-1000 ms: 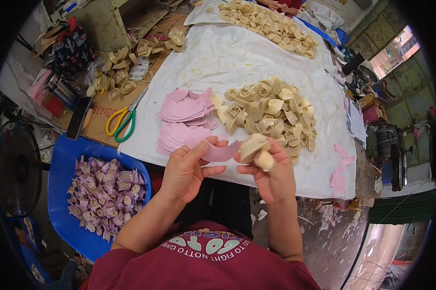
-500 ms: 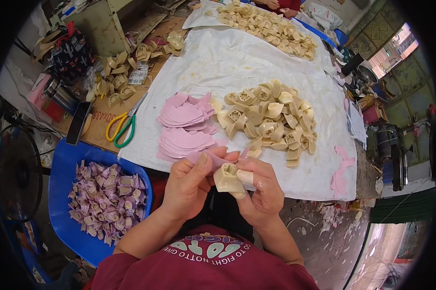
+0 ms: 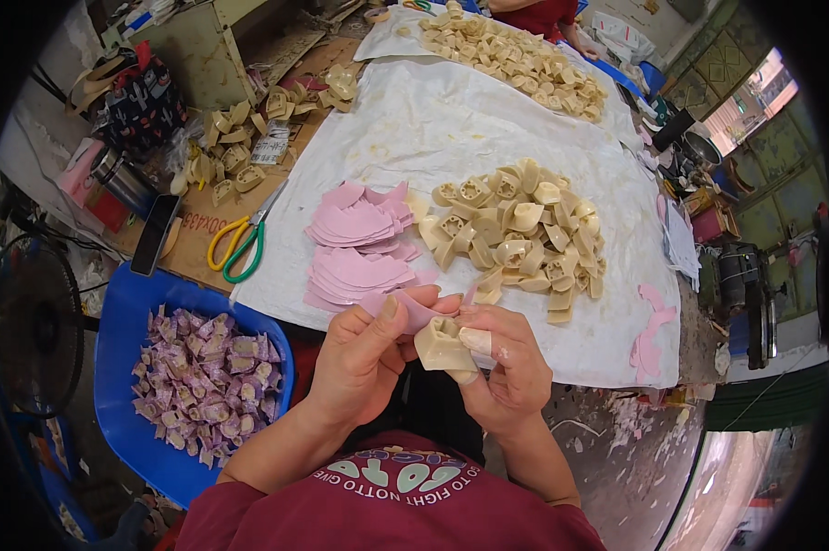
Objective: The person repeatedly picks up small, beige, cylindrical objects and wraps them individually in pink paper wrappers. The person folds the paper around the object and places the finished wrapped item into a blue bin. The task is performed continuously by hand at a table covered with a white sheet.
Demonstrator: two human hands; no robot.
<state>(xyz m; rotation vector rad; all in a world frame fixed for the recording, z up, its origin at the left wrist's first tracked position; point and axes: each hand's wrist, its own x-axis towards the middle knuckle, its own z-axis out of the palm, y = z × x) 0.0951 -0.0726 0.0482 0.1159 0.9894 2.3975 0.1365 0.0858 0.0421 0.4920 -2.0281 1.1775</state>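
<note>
My left hand (image 3: 358, 354) pinches a thin curved pink cover piece (image 3: 413, 314) between thumb and fingers. In my right hand (image 3: 504, 367) is a beige plastic shoe heel (image 3: 440, 349), its hollow, ribbed end facing up. The pink piece lies against the far side of the heel, and its other end shows by my right fingers. A pale covering wraps a fingertip of the right hand. Just beyond my hands are stacks of pink cover pieces (image 3: 355, 266) on the left and a heap of bare beige heels (image 3: 525, 230) on the right.
A blue basin (image 3: 112, 367) at my left holds many purple-patterned covered heels. Scissors (image 3: 240, 243) and a phone (image 3: 156, 234) lie on the table's left side. White cloth (image 3: 387, 119) covers the tabletop. Another heel pile (image 3: 515, 64) lies far off, near another person (image 3: 534, 18).
The whole view has shifted slightly. My hands keep hold of the heel and the pink piece, with the heel tilted a little differently. More of the other person's arm shows.
</note>
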